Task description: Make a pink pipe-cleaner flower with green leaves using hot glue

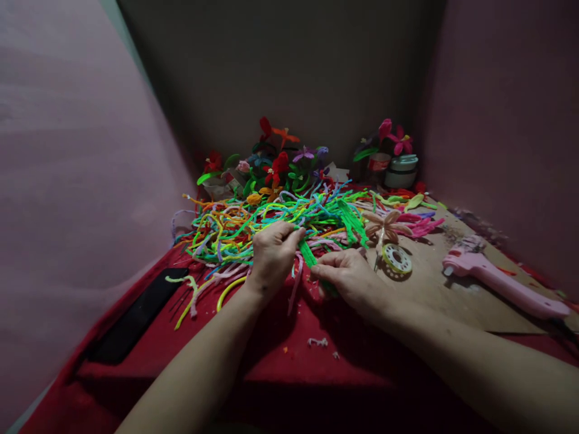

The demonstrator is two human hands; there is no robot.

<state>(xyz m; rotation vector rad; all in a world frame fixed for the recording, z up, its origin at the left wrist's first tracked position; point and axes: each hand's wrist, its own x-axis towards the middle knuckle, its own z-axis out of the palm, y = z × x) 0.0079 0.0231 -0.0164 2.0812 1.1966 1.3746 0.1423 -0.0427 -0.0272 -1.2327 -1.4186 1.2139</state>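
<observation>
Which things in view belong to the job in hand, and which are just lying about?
Likely the job's:
- green strip, held by left hand and right hand
- fuzzy stems
- perhaps glue gun and reel, both untouched

Seemingly just lying about:
- black slab
- scraps
- jar

The head view faces forward and down (dim wall (pixel 289 66) beyond, perhaps).

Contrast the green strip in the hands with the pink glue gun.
The green strip is held by the left hand and right hand; the pink glue gun lies on the brown board. The strip looks fuzzy, the glue gun smooth. The strip is narrow, the glue gun bulkier. Both are longer than wide.
</observation>
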